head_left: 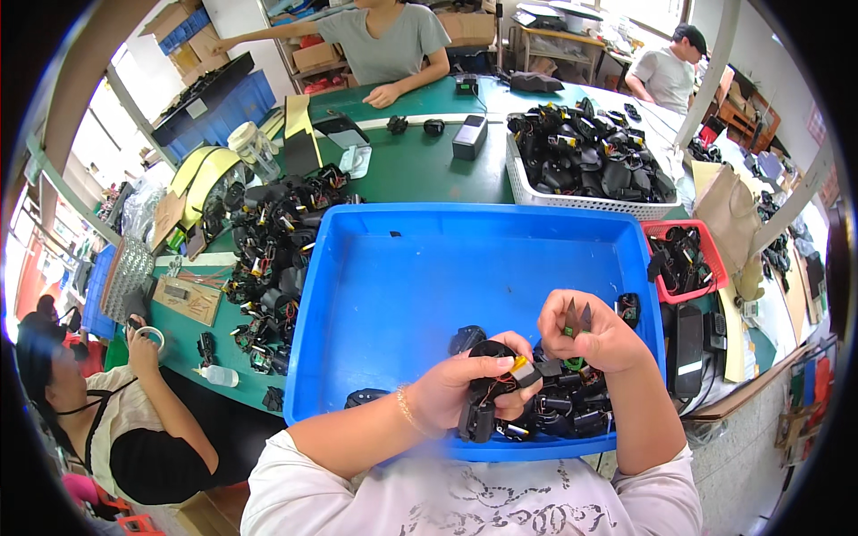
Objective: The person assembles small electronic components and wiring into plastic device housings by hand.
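My left hand is closed round a small black electronic device with thin wires. A silver battery cell with yellow tape sits at its side, by my fingertips. Close by on the right, my right hand grips green-handled pliers, their two dark pointed jaws sticking up apart; most of the handle is hidden in the palm. Both hands are over the blue tray. Beneath them lies a pile of similar black devices, and a black part rests just beyond my left hand.
Heaped black devices line the tray's left side. A white basket full of black parts and a red basket stand beyond and right. A person is across the green table; another person sits at left.
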`<state>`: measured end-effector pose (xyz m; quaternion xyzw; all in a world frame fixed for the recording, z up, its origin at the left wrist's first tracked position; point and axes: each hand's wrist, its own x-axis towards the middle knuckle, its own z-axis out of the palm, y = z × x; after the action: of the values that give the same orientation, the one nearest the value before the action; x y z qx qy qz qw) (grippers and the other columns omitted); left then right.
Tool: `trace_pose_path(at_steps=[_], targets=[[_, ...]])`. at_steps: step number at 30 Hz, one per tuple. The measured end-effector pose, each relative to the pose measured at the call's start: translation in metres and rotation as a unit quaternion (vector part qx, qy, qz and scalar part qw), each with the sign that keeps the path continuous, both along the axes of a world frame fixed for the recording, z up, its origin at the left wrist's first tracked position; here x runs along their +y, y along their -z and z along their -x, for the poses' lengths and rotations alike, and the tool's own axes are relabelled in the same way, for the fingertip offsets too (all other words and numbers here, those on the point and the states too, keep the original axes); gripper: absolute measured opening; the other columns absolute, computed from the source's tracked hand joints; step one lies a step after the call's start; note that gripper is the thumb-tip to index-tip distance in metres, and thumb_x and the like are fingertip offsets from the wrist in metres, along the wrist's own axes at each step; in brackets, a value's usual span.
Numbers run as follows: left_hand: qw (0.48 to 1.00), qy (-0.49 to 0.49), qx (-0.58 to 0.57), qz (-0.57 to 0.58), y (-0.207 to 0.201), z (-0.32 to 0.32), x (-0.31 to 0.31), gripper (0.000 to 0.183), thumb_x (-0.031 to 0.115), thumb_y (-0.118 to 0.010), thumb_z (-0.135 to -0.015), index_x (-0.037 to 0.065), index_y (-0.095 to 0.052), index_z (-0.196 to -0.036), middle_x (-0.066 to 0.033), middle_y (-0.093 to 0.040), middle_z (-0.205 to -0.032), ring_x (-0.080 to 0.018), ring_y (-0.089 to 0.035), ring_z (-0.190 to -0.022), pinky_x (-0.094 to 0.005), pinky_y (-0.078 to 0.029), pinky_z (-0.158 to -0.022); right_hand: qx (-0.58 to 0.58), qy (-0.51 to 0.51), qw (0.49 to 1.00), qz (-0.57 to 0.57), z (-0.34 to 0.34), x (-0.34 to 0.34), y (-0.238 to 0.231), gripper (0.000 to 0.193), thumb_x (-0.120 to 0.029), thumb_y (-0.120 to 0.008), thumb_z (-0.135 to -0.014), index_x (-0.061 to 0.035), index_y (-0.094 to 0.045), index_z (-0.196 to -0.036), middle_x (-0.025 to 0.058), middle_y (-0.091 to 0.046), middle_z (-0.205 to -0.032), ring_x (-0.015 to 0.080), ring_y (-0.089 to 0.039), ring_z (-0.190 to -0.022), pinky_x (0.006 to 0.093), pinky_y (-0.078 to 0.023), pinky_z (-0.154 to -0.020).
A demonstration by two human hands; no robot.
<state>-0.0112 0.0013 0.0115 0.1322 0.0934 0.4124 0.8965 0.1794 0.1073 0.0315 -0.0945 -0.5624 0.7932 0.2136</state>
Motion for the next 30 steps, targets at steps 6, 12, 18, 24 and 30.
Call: trace_pose_path(at_steps=[6, 12, 18, 24, 30], targets=[[0.992, -0.117, 0.036, 0.022, -0.004, 0.006, 0.009, 0.017, 0.02, -0.052, -0.092, 0.011, -0.049, -0.106, -0.0154, -0.052, -0.092, -0.016, -0.048, -0.065, -0.0296, -0.041, -0.059, -0.01, 0.163, 0.969, 0.188, 0.016, 0.003, 0.016, 0.018, -0.022, -0.047, -0.094, -0.0051, -0.052, -0.096, -0.001, -0.045, -0.071, 0.0088, -0.037, -0.053, 0.0245, -0.033, -0.053], [0.976, -0.202, 0.057, 0.051, -0.001, 0.009, 0.01, 0.017, 0.023, -0.061, -0.085, 0.014, -0.057, -0.098, -0.0107, -0.058, -0.091, -0.017, -0.045, -0.066, -0.0309, -0.036, -0.059, 0.064, 0.261, 0.919, 0.289, 0.027, -0.018, 0.004, 0.04, -0.04, -0.03, -0.1, -0.006, -0.051, -0.102, 0.0016, -0.043, -0.066, 0.0137, -0.04, -0.054, 0.0295, -0.037, -0.056], [0.973, -0.22, 0.053, 0.048, 0.007, 0.009, 0.014, 0.018, 0.025, -0.059, -0.086, 0.012, -0.056, -0.098, -0.0115, -0.058, -0.091, -0.0178, -0.047, -0.068, -0.0324, -0.039, -0.06, 0.056, 0.002, 0.983, 0.173, 0.013, -0.014, 0.024, 0.047, -0.049, -0.03, -0.097, -0.0076, -0.049, -0.107, -0.0011, -0.037, -0.061, 0.0086, -0.032, -0.05, 0.0252, -0.028, -0.05], [0.967, -0.253, 0.011, 0.017, -0.003, 0.026, 0.02, 0.014, 0.024, -0.055, -0.089, 0.013, -0.054, -0.097, -0.0125, -0.059, -0.091, -0.018, -0.05, -0.067, -0.0328, -0.04, -0.059, -0.093, 0.122, 0.988, -0.02, 0.023, -0.019, 0.016, 0.035, -0.036, -0.041, -0.098, -0.0034, -0.051, -0.105, -0.004, -0.036, -0.07, 0.0066, -0.03, -0.061, 0.0204, -0.026, -0.054], [0.967, -0.256, -0.014, 0.001, 0.001, 0.025, 0.025, 0.014, 0.022, -0.054, -0.091, 0.011, -0.055, -0.098, -0.0154, -0.059, -0.09, -0.0184, -0.049, -0.064, -0.0309, -0.039, -0.056, -0.178, 0.168, 0.94, -0.238, 0.023, -0.019, 0.012, 0.038, -0.029, -0.04, -0.098, 0.0055, -0.056, -0.098, 0.0077, -0.054, -0.081, 0.0181, -0.05, -0.076, 0.0301, -0.041, -0.07]])
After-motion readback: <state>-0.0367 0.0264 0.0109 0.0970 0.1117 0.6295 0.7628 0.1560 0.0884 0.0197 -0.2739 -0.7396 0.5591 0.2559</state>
